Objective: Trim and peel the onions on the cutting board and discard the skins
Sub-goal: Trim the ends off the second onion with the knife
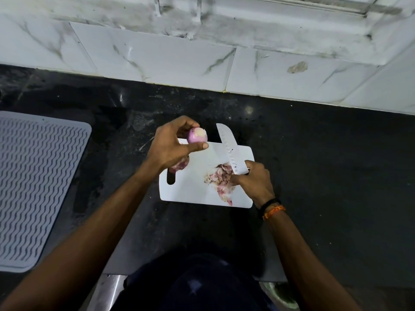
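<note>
Scanning left to right: grey ribbed drying mat (38, 185) lies at the far left of the dark counter (325, 176), well apart from the work. White cutting board (190, 189) sits mid-scene. Left hand (173, 147) holds a peeled onion (197, 135) raised over the board's far-left corner, fingers and thumb curled round it, cut face up. Another onion (179, 166), still skinned by the look of it, lies on the board under that wrist, mostly hidden. Pile of skins (221, 180) sits on the board's right half, not yet discarded. Right hand (253, 180) grips the knife (229, 151) handle, fingers wrapped tight; blade points far-left, tip off the board's far edge.

Risks, judged:
- Blade lies close to the left thumb; trimming in the air rather than on the board could nick it.
- Peeled onion looks slick and may slip from the grip.
- Skins lie near the board's near-right edge; a sweep with the blade could scatter them onto the counter.
</note>
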Action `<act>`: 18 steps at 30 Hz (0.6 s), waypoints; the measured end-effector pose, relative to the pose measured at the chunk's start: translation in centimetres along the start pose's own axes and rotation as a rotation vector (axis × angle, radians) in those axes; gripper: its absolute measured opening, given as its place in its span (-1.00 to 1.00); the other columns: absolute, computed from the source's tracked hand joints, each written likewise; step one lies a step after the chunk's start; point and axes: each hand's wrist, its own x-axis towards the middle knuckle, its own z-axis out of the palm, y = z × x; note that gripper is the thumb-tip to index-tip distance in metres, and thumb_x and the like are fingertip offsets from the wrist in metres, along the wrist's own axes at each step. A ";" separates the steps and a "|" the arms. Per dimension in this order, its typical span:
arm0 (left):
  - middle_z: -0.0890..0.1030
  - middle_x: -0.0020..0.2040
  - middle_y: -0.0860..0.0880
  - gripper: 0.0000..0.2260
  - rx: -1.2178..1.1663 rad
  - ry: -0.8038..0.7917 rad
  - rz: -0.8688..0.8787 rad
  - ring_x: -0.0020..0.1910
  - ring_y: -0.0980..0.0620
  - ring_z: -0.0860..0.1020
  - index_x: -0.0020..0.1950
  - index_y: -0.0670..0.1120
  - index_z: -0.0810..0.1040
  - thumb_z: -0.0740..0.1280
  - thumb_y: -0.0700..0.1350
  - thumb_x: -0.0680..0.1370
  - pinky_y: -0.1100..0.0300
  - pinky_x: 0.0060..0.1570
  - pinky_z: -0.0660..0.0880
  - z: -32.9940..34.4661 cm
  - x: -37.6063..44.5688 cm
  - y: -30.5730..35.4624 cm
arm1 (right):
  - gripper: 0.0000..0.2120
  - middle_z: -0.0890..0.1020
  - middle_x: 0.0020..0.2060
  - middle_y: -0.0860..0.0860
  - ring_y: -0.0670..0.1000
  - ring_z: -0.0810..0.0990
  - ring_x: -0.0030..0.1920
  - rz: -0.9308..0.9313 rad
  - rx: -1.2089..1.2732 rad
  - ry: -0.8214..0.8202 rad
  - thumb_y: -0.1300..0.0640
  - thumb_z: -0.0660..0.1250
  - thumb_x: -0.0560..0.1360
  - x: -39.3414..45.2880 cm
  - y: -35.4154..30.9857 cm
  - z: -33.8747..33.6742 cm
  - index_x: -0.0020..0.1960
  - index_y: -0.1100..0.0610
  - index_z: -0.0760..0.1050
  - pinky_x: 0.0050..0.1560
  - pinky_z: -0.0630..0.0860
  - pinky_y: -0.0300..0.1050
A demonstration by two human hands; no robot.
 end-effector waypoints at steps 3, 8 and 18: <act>0.65 -0.07 0.09 -0.61 0.104 -0.078 -0.057 -0.11 0.18 0.61 0.07 -0.04 0.60 0.63 -0.01 0.32 0.47 -0.21 0.47 -0.6 2.6 -0.1 | -0.72 0.69 -0.06 0.02 0.06 0.65 -0.03 -0.001 -0.017 0.014 0.20 0.52 0.33 0.2 -0.1 0.3 0.03 0.12 0.62 -0.02 0.62 -0.01; 0.62 -0.10 0.03 -0.63 0.271 -0.199 -0.116 -0.15 0.11 0.58 0.02 -0.09 0.56 0.62 -0.09 0.32 0.35 -0.29 0.44 0.1 5.1 -1.4 | -0.79 0.71 -0.14 0.00 0.04 0.67 -0.10 -0.036 -0.046 0.041 0.15 0.51 0.34 0.4 -0.8 1.2 -0.04 0.13 0.63 -0.03 0.64 0.05; 0.59 -0.07 -0.03 -0.64 0.449 -0.288 -0.246 -0.16 0.04 0.56 -0.03 -0.05 0.47 0.60 -0.08 0.35 0.26 -0.26 0.48 2.7 5.7 -3.9 | -0.77 0.70 -0.13 0.01 0.05 0.65 -0.10 -0.063 -0.107 0.109 0.18 0.52 0.32 0.3 -1.7 1.8 -0.04 0.11 0.63 -0.06 0.65 0.06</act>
